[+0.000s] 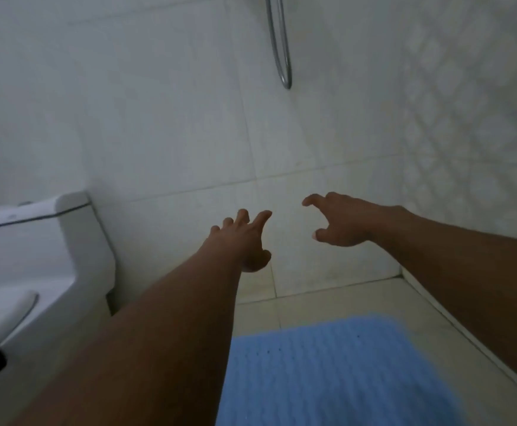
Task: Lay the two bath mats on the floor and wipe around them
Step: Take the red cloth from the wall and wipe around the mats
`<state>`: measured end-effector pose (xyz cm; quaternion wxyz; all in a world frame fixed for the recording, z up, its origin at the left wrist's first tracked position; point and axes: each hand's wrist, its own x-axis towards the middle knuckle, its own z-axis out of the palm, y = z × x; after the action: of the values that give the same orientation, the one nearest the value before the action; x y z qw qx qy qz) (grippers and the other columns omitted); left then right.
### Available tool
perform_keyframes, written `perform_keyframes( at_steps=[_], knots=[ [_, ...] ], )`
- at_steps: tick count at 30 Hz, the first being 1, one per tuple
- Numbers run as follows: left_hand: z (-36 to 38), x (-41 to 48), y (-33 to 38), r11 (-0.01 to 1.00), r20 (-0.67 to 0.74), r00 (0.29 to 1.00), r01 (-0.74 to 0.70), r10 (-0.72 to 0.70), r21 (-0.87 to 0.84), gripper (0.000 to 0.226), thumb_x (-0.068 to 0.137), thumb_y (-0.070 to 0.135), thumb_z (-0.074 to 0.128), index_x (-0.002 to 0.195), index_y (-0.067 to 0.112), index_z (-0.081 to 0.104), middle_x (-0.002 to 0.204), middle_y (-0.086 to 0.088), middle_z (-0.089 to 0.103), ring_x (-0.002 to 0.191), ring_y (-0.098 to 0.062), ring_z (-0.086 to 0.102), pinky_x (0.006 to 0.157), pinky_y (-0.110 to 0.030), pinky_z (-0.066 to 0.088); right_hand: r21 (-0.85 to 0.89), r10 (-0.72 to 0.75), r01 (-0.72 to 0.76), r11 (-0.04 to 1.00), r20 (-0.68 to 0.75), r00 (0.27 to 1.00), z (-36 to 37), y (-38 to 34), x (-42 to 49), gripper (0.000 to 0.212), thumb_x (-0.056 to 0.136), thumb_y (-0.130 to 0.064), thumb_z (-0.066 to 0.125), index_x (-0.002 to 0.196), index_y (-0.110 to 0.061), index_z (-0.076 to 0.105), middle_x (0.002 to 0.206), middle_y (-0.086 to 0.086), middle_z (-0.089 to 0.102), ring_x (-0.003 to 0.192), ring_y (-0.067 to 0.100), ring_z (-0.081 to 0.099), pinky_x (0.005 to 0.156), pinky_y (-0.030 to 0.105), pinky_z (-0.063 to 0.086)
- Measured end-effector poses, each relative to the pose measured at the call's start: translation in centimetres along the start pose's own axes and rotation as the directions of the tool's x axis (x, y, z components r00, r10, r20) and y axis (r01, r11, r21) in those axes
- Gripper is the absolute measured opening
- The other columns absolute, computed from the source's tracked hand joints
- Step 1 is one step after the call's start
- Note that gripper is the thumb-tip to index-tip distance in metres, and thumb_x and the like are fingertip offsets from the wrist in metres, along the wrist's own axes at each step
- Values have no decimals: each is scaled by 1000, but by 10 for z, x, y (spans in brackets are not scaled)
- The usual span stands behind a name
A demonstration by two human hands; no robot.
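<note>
Two bare hands reach forward over the floor, both empty. The left hand (pixel 245 241) has its four fingers spread and stretched toward the wall, thumb hanging apart below them, holding nothing. The right hand (pixel 340 224) is half curled like a claw: index finger hooked forward, thumb bent under it with a clear gap between the two, nothing in that gap. The two hands are near each other but do not touch; bare wall tile shows between the fingertips of one and the other.

One mat (pixel 337 373), blue and ribbed, is in view. It lies flat on the floor (pixel 337 299) below and behind the fingers of both hands, between the two forearms, with a strip of pale floor tile between its far edge and the wall. Its left edge runs under the left forearm. Only this one mat shows.

One toilet (pixel 51 250), white, stands well to the left of the left fingers, against the wall. One metal hose loop (pixel 282 47) hangs on the wall (pixel 174 118) far above the fingers of the right hand. A dark object at the left edge is too cut off to tell
</note>
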<state>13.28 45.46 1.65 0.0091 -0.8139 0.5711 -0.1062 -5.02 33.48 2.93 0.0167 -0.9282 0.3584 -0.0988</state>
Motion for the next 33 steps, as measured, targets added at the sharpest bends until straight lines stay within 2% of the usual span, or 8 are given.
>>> perform_keyframes(
  at_steps=[4, 10, 18, 22, 27, 28, 31, 33],
  knots=[
    [-108, 37, -14, 1000, 71, 997, 0, 1, -20, 89, 93, 49, 61, 157, 43, 0, 161, -9, 20, 143, -39, 32, 111, -57, 35, 5, 45, -46, 999, 50, 998, -107, 3, 29, 77, 95, -43, 60, 156, -33, 15, 156, 10, 33, 139, 32, 42, 111, 48, 40],
    [-342, 85, -57, 998, 121, 993, 10, -2, -68, 90, 93, 51, 62, 158, 42, 2, 161, -10, 21, 142, -39, 37, 110, -60, 38, 34, 71, -76, 997, 123, 990, -332, -24, 80, 76, 97, -39, 59, 157, -30, 14, 153, 13, 38, 139, 30, 41, 109, 41, 38],
    [-614, 118, -112, 985, 162, 985, -29, 57, -169, 84, 93, 52, 62, 158, 38, 11, 161, -10, 21, 135, -39, 48, 108, -58, 43, 123, 154, -180, 976, 195, 969, -601, -85, 115, 74, 97, -39, 60, 157, -28, 18, 145, 15, 49, 125, 32, 54, 99, 37, 46],
    [-677, 135, -115, 981, 145, 986, -52, 80, -186, 82, 94, 51, 62, 159, 34, 16, 160, -11, 21, 132, -38, 51, 108, -56, 44, 115, 213, -235, 965, 178, 961, -681, -85, 115, 71, 97, -42, 59, 155, -29, 22, 147, 15, 47, 129, 32, 50, 103, 40, 44],
    [-699, 160, -62, 965, 147, 971, -157, 190, -211, 81, 93, 47, 64, 158, 33, 18, 159, -11, 23, 132, -37, 51, 108, -54, 44, 44, 336, -351, 935, 193, 922, -722, -43, 92, 71, 95, -44, 61, 154, -30, 24, 152, 11, 44, 132, 30, 49, 104, 40, 44],
    [-701, 165, -47, 959, 143, 966, -183, 217, -218, 81, 92, 46, 65, 158, 33, 20, 158, -11, 24, 132, -36, 51, 108, -54, 44, 29, 363, -376, 926, 203, 909, -727, -31, 85, 71, 95, -44, 61, 154, -29, 25, 154, 10, 42, 131, 30, 50, 100, 37, 47],
    [-718, 182, 3, 938, 104, 948, -273, 299, -212, 79, 93, 47, 65, 157, 31, 24, 157, -11, 24, 135, -37, 48, 111, -55, 41, 15, 457, -473, 881, 225, 860, -743, 11, 60, 69, 96, -42, 62, 154, -27, 27, 151, 9, 45, 114, 27, 62, 63, 25, 46],
    [-734, 193, 37, 926, 80, 933, -331, 350, -184, 76, 93, 49, 63, 157, 31, 26, 158, -9, 24, 136, -36, 47, 111, -55, 40, 28, 540, -560, 828, 227, 811, -755, 41, 37, 70, 95, -42, 63, 154, -27, 27, 141, 8, 52, 101, 25, 65, 56, 24, 42]
  ],
)
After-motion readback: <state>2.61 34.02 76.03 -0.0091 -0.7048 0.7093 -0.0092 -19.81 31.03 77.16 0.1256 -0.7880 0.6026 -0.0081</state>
